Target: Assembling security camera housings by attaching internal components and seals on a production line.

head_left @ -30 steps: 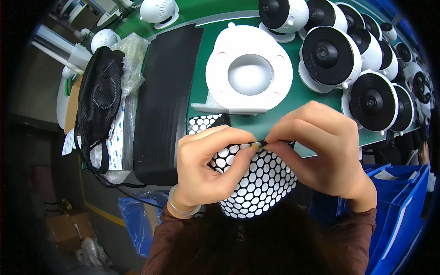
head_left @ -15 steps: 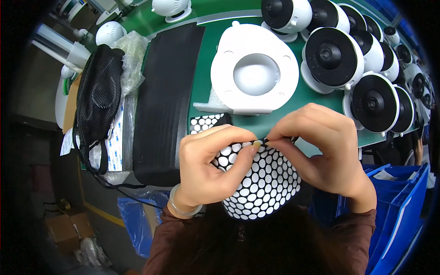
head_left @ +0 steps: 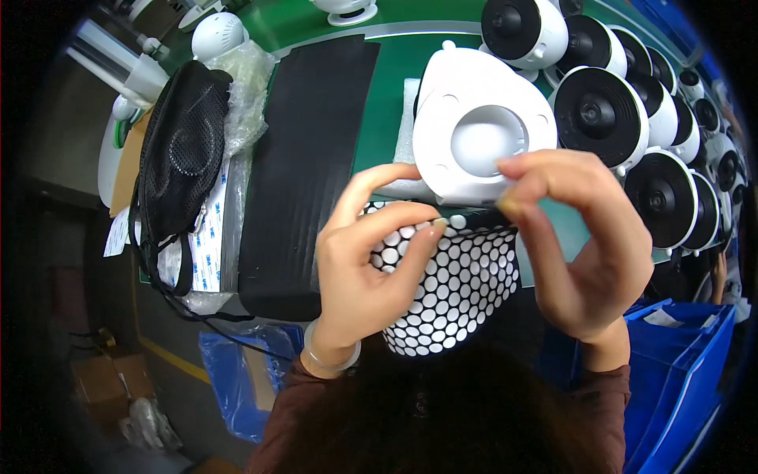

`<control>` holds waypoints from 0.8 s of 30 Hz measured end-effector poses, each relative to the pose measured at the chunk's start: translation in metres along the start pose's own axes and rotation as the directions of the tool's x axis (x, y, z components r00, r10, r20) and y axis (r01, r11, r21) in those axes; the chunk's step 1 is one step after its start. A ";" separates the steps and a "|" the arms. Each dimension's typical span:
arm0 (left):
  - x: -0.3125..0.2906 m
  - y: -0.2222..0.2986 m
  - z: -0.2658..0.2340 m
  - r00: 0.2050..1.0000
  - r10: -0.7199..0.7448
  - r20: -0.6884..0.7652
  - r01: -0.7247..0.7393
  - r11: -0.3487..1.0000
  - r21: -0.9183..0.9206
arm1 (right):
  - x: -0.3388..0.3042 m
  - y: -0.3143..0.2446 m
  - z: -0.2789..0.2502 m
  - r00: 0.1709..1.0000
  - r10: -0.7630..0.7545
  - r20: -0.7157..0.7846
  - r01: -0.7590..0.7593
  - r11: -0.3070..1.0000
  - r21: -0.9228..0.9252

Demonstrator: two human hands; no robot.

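My left hand (head_left: 375,261) pinches the upper edge of a black sheet covered with round white sticker pads (head_left: 454,288). Another left finger stretches up to the near-left side of a white plastic housing (head_left: 430,130), which has a round hollow in it. My right hand (head_left: 588,237), a little blurred, has thumb and forefinger closed above the sheet's right end, close to the housing's near edge. Something small and dark shows at those fingertips, too blurred to name. Beneath the housing lies a piece of white foam (head_left: 407,130).
Several white round devices with black fronts (head_left: 600,114) crowd the right of the green table (head_left: 379,118). Left are a black ribbed board (head_left: 304,174), a black mesh pouch (head_left: 183,150) and bubble wrap (head_left: 247,103). Blue bins (head_left: 671,379) stand lower right; cardboard boxes (head_left: 118,379) lower left.
My right hand has moved right and up, off the sheet's edge. One left finger has reached out to the housing. The whole view has shifted, with table things now further right.
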State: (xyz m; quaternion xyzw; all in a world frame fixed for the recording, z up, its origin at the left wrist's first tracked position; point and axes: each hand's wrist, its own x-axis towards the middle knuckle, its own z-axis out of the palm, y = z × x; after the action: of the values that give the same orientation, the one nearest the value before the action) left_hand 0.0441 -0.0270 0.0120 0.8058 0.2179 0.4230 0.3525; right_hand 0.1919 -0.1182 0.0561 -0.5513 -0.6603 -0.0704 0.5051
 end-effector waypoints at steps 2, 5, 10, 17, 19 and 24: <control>0.002 0.003 0.005 0.999 0.025 0.022 -0.024 0.998 -0.059 | 0.003 -0.001 0.003 0.990 0.135 0.042 -0.134 0.991 -0.020; 0.006 0.001 0.011 0.999 0.029 0.043 -0.024 0.995 -0.101 | 0.000 0.001 0.015 0.954 0.289 0.073 -0.286 0.957 -0.050; 0.006 0.000 0.012 0.998 0.059 0.013 -0.058 0.993 -0.102 | 0.003 0.000 0.022 0.960 0.281 0.003 -0.279 0.955 -0.104; 0.005 0.000 0.013 0.998 0.059 -0.016 -0.060 0.996 -0.073 | 0.005 -0.001 0.027 0.967 0.254 0.008 -0.248 0.950 -0.191; 0.006 -0.001 0.013 0.998 0.061 -0.013 -0.062 0.994 -0.087 | 0.005 -0.002 0.026 0.967 0.256 0.012 -0.248 0.949 -0.196; 0.006 -0.001 0.013 0.997 0.075 -0.013 -0.076 0.993 -0.091 | 0.005 -0.003 0.024 0.945 0.328 0.007 -0.325 0.940 -0.102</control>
State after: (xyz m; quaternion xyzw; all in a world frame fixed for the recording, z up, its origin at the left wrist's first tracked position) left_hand 0.0583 -0.0272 0.0088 0.7945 0.1693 0.4493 0.3719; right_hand 0.1760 -0.1002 0.0493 -0.6783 -0.5616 -0.0117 0.4737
